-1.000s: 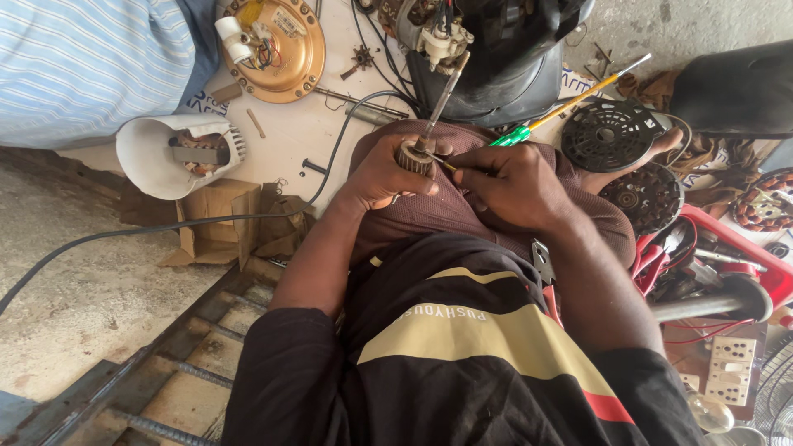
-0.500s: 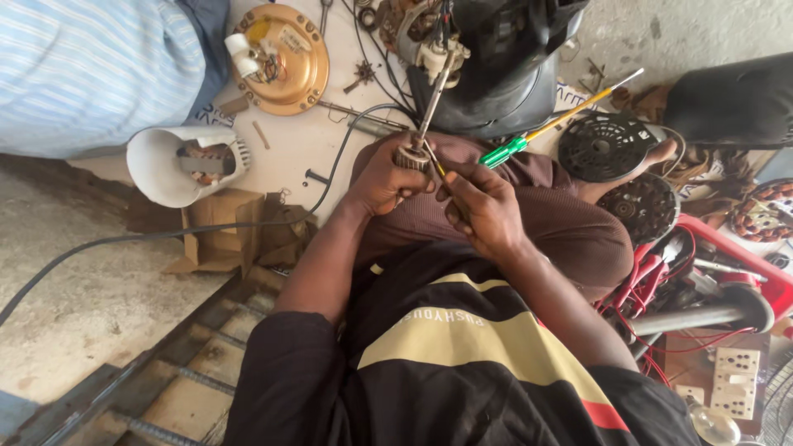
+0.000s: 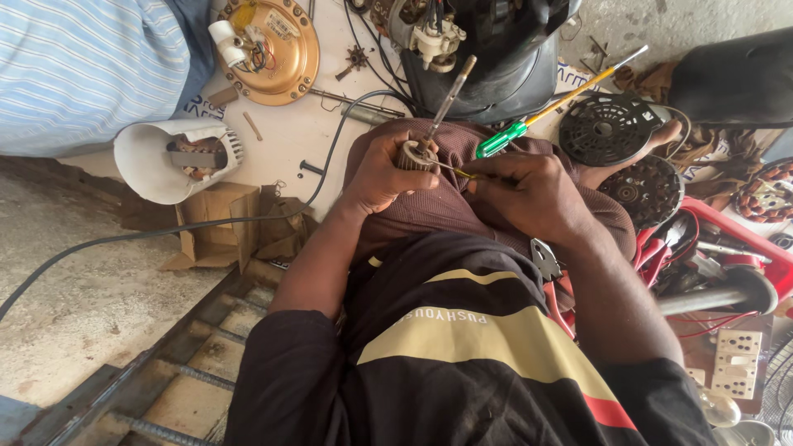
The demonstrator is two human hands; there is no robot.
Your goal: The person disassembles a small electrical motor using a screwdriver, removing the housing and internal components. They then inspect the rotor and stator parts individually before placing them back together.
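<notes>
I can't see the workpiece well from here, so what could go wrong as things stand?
The left hand holds the motor rotor over the lap, unsupported; it could slip and drop.
The right hand works a thin tool close to the left fingers; a slip might jab them.
The screwdriver resting on the knee could roll off.

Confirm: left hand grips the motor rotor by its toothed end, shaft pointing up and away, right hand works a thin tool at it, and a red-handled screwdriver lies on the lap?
Not quite. In the head view the screwdriver has a green handle, not red. The rest holds: the left hand grips the rotor, and the right hand works a thin tool at it.
</notes>
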